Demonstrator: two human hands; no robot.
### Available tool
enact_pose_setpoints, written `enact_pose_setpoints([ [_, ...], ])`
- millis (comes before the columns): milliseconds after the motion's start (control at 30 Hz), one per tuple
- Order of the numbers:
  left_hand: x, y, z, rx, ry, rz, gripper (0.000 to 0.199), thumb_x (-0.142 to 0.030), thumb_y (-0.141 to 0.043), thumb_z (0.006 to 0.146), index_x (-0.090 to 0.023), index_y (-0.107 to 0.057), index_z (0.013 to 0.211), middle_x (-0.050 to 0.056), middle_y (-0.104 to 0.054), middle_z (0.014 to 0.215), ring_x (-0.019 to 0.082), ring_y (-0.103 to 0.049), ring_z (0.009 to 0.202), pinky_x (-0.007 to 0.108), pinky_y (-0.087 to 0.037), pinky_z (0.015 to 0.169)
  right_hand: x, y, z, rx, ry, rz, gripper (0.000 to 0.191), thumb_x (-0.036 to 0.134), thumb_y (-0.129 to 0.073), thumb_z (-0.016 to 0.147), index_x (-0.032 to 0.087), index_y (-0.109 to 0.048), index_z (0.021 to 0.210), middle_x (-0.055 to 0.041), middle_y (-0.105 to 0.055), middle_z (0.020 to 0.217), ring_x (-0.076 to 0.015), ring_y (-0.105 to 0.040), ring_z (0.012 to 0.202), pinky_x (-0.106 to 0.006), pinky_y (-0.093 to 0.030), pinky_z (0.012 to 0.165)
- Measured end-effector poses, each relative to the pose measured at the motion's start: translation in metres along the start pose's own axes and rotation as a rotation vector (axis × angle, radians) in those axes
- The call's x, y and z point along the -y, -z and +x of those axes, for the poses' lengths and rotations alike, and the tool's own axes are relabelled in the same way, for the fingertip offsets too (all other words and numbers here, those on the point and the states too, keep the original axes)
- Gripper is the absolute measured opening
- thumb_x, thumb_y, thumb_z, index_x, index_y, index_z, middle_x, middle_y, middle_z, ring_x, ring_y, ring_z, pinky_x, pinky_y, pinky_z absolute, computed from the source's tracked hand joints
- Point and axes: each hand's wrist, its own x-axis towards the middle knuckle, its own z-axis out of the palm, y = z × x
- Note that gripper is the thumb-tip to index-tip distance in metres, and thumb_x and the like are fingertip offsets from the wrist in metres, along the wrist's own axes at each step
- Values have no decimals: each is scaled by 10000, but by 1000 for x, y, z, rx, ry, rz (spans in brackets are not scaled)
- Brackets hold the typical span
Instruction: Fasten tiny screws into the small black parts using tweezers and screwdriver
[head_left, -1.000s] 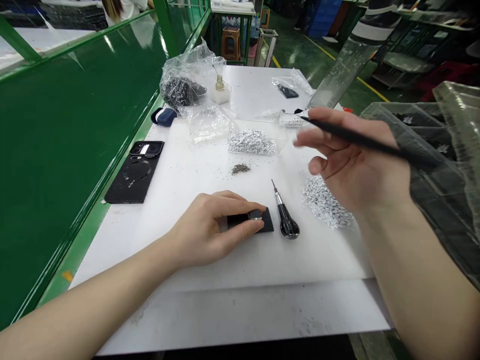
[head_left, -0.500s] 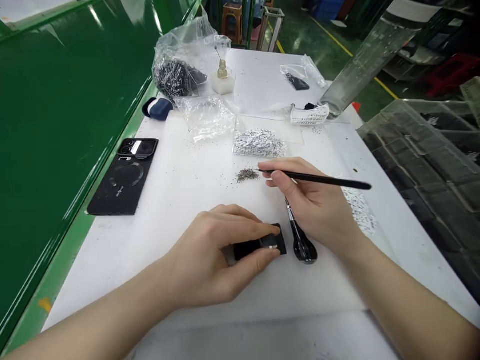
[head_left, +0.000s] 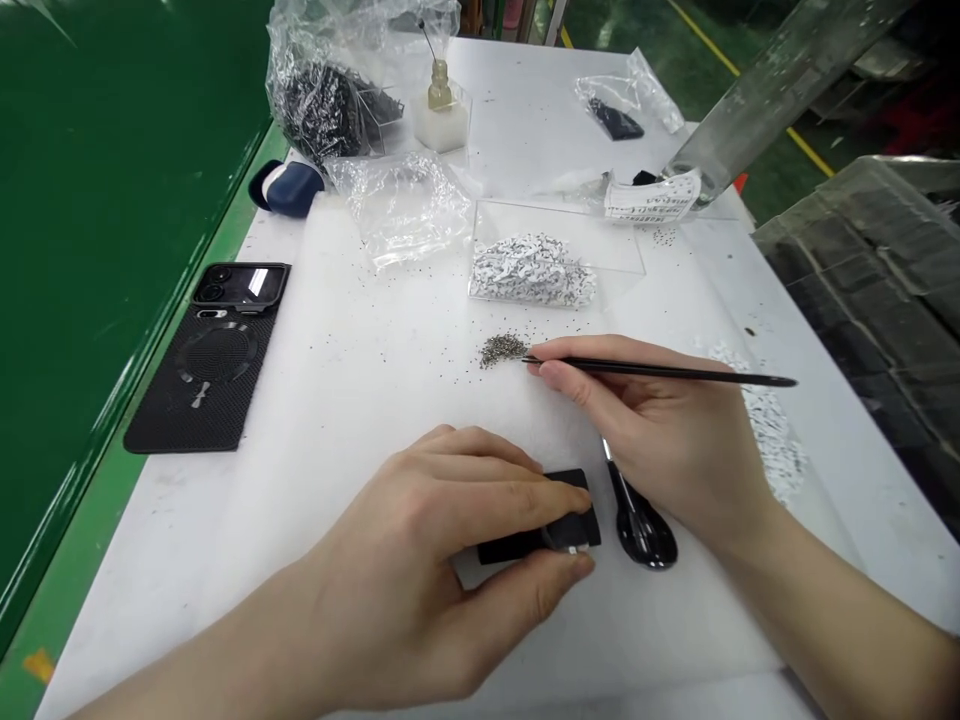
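Observation:
My left hand [head_left: 442, 560] is closed around a flat black rectangular block [head_left: 577, 520] on the white mat, thumb and forefinger along its two sides. A small pale bit shows at the block's near edge, too small to name. In my right hand [head_left: 645, 430] are black tweezers [head_left: 675, 372], pinched near the front, with their tips at the right side of a pile of tiny metal pieces [head_left: 502, 348]. Just below that hand lies a tool with a glossy black bulb-shaped handle [head_left: 646, 530] and a thin metal shaft, partly hidden by the fingers.
Small white-and-dark pieces [head_left: 529, 270] fill a clear tray behind the pile; more white pieces [head_left: 776, 440] lie at right. A phone [head_left: 217, 355] rests at left. Plastic bags, a small bottle [head_left: 439, 85] and a clear tube [head_left: 757, 110] stand at the back.
The camera view has tilted down and shifted. The tweezers have swung to lie flatter, their tips still by the pile. My left hand keeps its hold on the block.

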Motion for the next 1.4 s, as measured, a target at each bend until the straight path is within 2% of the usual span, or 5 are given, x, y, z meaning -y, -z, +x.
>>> enact_pose_setpoints([
  [333,-2,1,3,31,34,31,209,-162,-709,912,-120,-748,1113,26,-801,966,139,-735,922,250,-576,944,-4,1,-1,1,45,-47,147,250,-710,925,304,-787,1038,56,-805,1071,-163,-757,980,-289,-635,918],
  [567,-3,0,0,43,46,32,208,-183,-701,926,-125,-746,1121,24,-798,961,142,-733,915,256,-577,953,-6,0,-2,-8,56,-24,158,241,-718,917,322,-785,1035,48,-803,1072,-207,-758,1017,-368,-643,938],
  [1200,-2,1,1,42,25,39,190,-174,-697,931,-172,-742,1115,15,-800,945,148,-738,926,266,-576,939,-5,1,0,-16,46,-35,139,268,-729,910,335,-796,1011,54,-810,1057,-199,-766,1011,-347,-649,936],
  [1300,0,0,0,16,-21,48,233,-160,-686,933,-200,-725,1160,12,-801,942,164,-739,928,297,-580,947,2,5,0,-38,16,14,145,246,-736,901,334,-798,999,37,-813,1046,-219,-774,992,-385,-655,921],
  [1400,0,-2,-2,-70,-78,61,312,-142,-685,923,-230,-703,1222,10,-804,960,184,-734,940,328,-589,937,12,17,-2,-82,-6,56,119,239,-756,884,323,-799,957,19,-818,1006,-243,-780,948,-428,-661,875],
])
